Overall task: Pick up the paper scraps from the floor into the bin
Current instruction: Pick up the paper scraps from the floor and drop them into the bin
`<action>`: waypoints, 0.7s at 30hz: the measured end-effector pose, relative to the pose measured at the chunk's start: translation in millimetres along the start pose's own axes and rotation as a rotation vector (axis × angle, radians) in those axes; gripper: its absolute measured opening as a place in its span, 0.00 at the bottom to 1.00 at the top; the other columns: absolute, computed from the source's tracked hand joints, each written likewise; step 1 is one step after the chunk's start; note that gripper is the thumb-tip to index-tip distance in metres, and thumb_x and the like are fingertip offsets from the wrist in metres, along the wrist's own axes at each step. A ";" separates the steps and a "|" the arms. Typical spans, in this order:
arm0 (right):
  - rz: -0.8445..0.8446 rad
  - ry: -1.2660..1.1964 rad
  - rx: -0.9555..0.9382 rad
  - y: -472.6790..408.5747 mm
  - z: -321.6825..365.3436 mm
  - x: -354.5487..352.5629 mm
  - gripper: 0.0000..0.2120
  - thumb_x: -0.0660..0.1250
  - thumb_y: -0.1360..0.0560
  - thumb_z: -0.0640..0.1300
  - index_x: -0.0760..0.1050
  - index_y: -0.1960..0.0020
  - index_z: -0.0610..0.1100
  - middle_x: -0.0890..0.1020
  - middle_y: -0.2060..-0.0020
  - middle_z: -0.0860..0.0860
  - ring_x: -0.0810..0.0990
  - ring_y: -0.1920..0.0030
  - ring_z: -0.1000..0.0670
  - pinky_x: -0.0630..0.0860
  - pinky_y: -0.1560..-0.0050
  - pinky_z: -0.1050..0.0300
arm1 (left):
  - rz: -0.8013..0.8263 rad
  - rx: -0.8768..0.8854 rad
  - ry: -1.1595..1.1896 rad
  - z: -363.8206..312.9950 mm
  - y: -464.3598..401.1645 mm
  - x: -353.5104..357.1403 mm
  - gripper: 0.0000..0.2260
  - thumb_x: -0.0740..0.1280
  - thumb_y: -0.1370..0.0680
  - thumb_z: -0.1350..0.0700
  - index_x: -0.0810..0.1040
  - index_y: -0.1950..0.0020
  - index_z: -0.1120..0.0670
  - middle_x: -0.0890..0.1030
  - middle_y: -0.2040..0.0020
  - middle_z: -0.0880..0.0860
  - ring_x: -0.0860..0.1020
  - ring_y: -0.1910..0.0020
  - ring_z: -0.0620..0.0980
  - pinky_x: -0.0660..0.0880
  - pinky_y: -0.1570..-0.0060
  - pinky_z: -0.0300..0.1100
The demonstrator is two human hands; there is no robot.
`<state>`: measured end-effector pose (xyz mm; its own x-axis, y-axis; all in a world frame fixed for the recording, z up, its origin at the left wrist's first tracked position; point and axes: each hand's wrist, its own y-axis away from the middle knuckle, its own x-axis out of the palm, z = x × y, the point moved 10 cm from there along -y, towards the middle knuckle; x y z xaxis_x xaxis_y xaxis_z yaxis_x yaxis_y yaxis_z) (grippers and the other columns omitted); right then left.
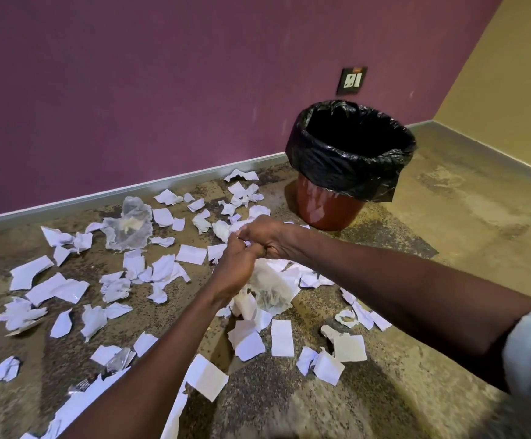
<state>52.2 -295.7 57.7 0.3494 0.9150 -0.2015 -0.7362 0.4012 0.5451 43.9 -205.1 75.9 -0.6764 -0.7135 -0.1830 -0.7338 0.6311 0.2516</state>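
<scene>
The curled fingers of the left hand [234, 266] and the right hand [268, 237] meet above the floor, and both pinch small white torn paper scraps [218, 250] that show between and beside the fingertips; how many pieces each hand holds cannot be told. Directly beneath the hands lies a crumpled translucent plastic wrapper [270, 288] on a small heap of white scraps. Outward from the fingers on every near side, many more white torn and crumpled scraps lie scattered on the mottled brown and grey floor [466, 236], thickest to the left of the hands and toward the viewer, with a few on the right. A second crumpled translucent plastic bag [131, 224] lies beyond and to the left of the fingers, near the skirting. Beyond and to the right of the hands stands the round red-brown plastic bin [329, 210], lined with a black plastic bag [346, 160] folded over its rim, upright and apart from the hands. Behind it rises the purple wall [131, 90] with a dark socket plate [351, 80], and a yellow wall [511, 74] meets it at the corner.
</scene>
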 end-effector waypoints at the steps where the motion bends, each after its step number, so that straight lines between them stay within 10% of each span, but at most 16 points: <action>1: 0.008 0.066 -0.023 2.7 7.9 -4.9 0.09 0.60 0.20 0.33 0.74 0.58 0.35 0.75 0.65 0.42 0.72 0.75 0.51 0.68 0.78 0.63 | 0.003 0.034 0.039 -4.9 -0.2 1.1 0.22 0.64 0.22 0.57 0.65 0.29 0.52 0.74 0.34 0.52 0.74 0.42 0.47 0.71 0.50 0.45; 8: -0.150 -0.119 -0.073 16.9 54.5 -79.3 0.11 0.52 0.18 0.34 0.73 0.43 0.36 0.74 0.64 0.49 0.71 0.68 0.55 0.72 0.69 0.63 | -0.190 0.116 0.150 -22.5 3.2 -15.7 0.11 0.68 0.23 0.56 0.76 0.43 0.44 0.79 0.38 0.49 0.78 0.42 0.49 0.76 0.40 0.53; 12: -0.318 -0.449 -0.139 32.2 98.6 -158.0 0.16 0.60 0.26 0.46 0.72 0.44 0.36 0.76 0.56 0.50 0.79 0.56 0.48 0.78 0.45 0.48 | -0.172 0.062 0.119 -1.4 3.0 -18.0 0.10 0.67 0.22 0.58 0.77 0.43 0.47 0.79 0.40 0.48 0.77 0.49 0.38 0.77 0.44 0.48; 15: -0.460 -0.659 -0.267 19.1 121.7 -235.2 0.23 0.58 0.28 0.50 0.69 0.37 0.39 0.74 0.36 0.40 0.76 0.35 0.37 0.70 0.36 0.40 | -0.176 0.020 0.078 19.8 2.9 -23.1 0.13 0.66 0.21 0.57 0.77 0.37 0.50 0.78 0.40 0.49 0.78 0.48 0.41 0.77 0.48 0.43; 19: -0.564 -0.902 -0.328 40.0 119.6 -277.8 0.19 0.54 0.22 0.58 0.68 0.59 0.42 0.80 0.70 0.46 0.76 0.75 0.48 0.74 0.69 0.63 | -0.166 -0.034 0.014 43.0 3.6 -29.9 0.16 0.67 0.21 0.56 0.74 0.33 0.52 0.77 0.37 0.50 0.77 0.44 0.47 0.74 0.57 0.39; 21: -0.524 -1.052 -0.359 43.6 119.6 -276.8 0.28 0.52 0.21 0.64 0.74 0.50 0.40 0.85 0.62 0.42 0.83 0.68 0.45 0.79 0.70 0.55 | -0.167 -0.074 0.000 53.5 3.7 -34.6 0.17 0.67 0.21 0.55 0.73 0.33 0.52 0.76 0.36 0.50 0.78 0.47 0.46 0.75 0.55 0.42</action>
<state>-7.3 -536.5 234.6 0.8258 0.2270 0.5162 -0.4262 0.8507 0.3077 61.1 -161.8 32.3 -0.5452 -0.8065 -0.2286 -0.8295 0.4796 0.2864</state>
